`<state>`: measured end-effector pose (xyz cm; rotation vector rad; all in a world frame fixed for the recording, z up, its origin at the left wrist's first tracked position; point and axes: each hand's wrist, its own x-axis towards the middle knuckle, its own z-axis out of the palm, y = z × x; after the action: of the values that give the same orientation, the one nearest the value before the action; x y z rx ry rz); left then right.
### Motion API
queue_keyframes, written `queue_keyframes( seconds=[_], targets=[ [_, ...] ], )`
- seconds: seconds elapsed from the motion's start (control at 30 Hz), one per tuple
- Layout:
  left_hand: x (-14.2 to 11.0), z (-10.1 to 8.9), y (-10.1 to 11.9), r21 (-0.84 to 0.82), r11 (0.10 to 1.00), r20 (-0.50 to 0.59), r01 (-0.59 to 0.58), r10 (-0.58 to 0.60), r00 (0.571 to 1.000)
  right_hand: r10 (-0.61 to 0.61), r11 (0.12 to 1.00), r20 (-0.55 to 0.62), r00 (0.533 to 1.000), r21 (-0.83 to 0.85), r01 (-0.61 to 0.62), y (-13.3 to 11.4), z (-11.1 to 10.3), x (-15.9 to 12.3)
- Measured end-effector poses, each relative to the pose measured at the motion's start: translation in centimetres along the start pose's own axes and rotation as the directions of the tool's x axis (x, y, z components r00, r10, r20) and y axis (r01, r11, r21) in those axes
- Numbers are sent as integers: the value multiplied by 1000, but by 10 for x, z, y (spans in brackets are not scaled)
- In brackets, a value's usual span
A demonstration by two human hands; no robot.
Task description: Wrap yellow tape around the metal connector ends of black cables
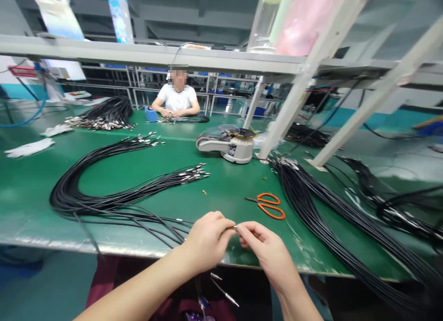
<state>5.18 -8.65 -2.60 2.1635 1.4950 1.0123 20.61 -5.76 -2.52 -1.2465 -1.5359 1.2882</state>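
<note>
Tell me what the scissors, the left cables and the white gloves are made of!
Scissors: handles look like smooth plastic, being evenly bright orange; the thin, dark grey blades are probably metal.
Left cables: likely rubber or plastic outside, black with a soft sheen and smooth bends. Their tips shine silver, like metal.
White gloves: perhaps cloth, since they lie limp and matte.
</note>
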Motion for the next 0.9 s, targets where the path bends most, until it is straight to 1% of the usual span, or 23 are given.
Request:
queue_keyframes(
  seconds=[0.07,0.13,0.23,0.33,0.4,0.43,0.5,0.57,0.63,0.7,0.77,0.8,0.9],
  targets=[
    [3,-5,1,-125,982,72,142,-134,988,-56,996,29,998,-64,58,3,-3,-2],
    [8,-10,1,-167,963,133,212,-191,973,-96,988,74,993,-112,104,4,-5,-3],
    [13,-12,3,-150,966,133,212,-193,972,-105,986,112,988,-120,118,2,-6,-3],
    [18,-13,8,-121,973,124,196,-181,976,-96,984,80,992,-142,107,-4,-5,-2],
    [18,-20,9,-119,975,154,186,-166,974,-84,984,53,995,-152,92,-9,-3,-1],
    [16,-27,7,-118,977,168,177,-156,973,-72,987,40,997,-143,77,-11,-3,0],
    [10,-47,-3,-93,984,176,155,-137,975,-42,994,9,999,-102,43,-14,-3,1],
    [-2,-71,-21,53,992,134,113,-119,984,-8,999,-7,1000,-50,8,-15,-4,2],
    [-17,-91,-42,227,967,176,114,-156,972,22,1000,4,1000,-6,-22,-15,-5,5],
    [-29,-103,-61,337,934,233,120,-207,950,38,999,16,999,20,-38,-13,-6,8],
    [-35,-104,-71,370,923,259,102,-208,943,31,999,13,999,31,-31,-12,-5,10],
    [-35,-101,-72,362,928,266,92,-197,944,21,999,12,1000,29,-21,-12,-4,10],
    [-26,-88,-64,289,954,289,79,-166,943,-6,1000,14,1000,5,6,-11,-3,10]
  ],
)
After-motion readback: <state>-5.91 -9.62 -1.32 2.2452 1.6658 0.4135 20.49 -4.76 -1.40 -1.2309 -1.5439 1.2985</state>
